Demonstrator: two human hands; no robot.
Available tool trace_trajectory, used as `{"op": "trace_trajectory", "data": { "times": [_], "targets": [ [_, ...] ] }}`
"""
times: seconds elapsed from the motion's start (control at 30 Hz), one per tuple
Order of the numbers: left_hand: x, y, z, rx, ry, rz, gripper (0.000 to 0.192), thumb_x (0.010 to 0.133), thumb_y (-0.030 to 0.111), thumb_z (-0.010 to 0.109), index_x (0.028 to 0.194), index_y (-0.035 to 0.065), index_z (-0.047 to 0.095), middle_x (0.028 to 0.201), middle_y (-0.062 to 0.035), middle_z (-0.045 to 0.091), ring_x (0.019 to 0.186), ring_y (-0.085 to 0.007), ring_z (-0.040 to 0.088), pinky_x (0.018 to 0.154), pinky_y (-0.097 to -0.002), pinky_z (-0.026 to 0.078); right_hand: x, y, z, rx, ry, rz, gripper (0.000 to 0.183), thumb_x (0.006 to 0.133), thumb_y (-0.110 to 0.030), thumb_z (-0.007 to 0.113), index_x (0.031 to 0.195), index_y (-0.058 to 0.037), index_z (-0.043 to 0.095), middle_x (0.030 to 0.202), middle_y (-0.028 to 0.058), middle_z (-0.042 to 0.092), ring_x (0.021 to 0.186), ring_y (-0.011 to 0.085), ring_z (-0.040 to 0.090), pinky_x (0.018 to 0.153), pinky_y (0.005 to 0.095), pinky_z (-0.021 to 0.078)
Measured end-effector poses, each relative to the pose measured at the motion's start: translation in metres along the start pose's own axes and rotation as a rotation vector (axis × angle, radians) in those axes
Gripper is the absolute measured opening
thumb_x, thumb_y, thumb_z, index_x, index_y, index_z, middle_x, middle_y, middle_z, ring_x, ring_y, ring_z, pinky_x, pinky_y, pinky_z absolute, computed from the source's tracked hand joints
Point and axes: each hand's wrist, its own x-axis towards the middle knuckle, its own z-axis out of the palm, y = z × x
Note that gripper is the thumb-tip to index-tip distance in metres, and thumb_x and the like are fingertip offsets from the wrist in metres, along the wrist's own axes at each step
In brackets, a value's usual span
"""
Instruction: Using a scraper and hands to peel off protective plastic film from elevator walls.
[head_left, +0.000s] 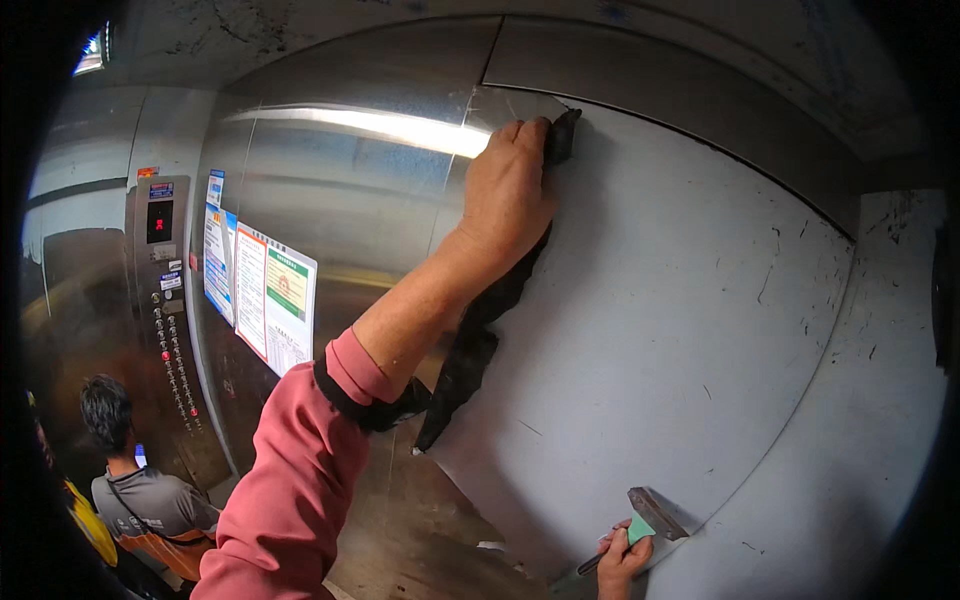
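Observation:
My left hand (510, 187), at the end of a pink sleeve with a dark band, is raised high on an elevator wall. Its fingers grip the upper left edge of a pale grey wall sheet (675, 300). Along that edge a jagged black strip (469, 360) shows, apparently the sheet's underside folded over. Low on the right, my right hand (621, 559) holds a wide-bladed scraper (654, 517) with a green and black handle. The blade lies at or close to the sheet near its lower right border; contact is unclear.
Brushed steel wall (352, 180) lies left of the sheet, bearing printed notices (274, 296). Farther left is an elevator button panel (171, 330) with lit buttons. A person (150, 495) in a grey and orange shirt stands at lower left, near a phone screen (141, 455).

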Motion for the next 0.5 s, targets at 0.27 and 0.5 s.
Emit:
{"op": "trace_trajectory", "data": {
  "times": [0.27,0.5],
  "targets": [
    [0.008,-0.01,-0.003,-0.469,0.013,-0.296,0.019,0.086,0.004,0.061,0.103,-0.0011,0.067,0.079,-0.0006,0.06,0.075,-0.0109,0.051,0.07,-0.0245,0.042,0.017,-0.005,0.014,0.14,0.017,0.087,0.008,0.086,0.002,0.052,0.092,0.0065,0.051,0.076,0.0102,0.058,0.045,0.0095,0.049,0.037,0.0241,0.0406],
    [0.032,0.009,-0.048,-0.831,-0.09,-0.313,0.029,0.091,0.02,0.058,0.112,0.0017,0.065,0.109,-0.0129,0.066,0.102,-0.0217,0.058,0.094,-0.0352,0.041,0.038,-0.056,0.023,0.058,-0.023,-0.108,0.002,0.087,0.002,0.055,0.087,0.002,0.054,0.062,0.0036,0.058,0.047,0.0078,0.053,0.042,0.0243,0.0425]
  ]
}}
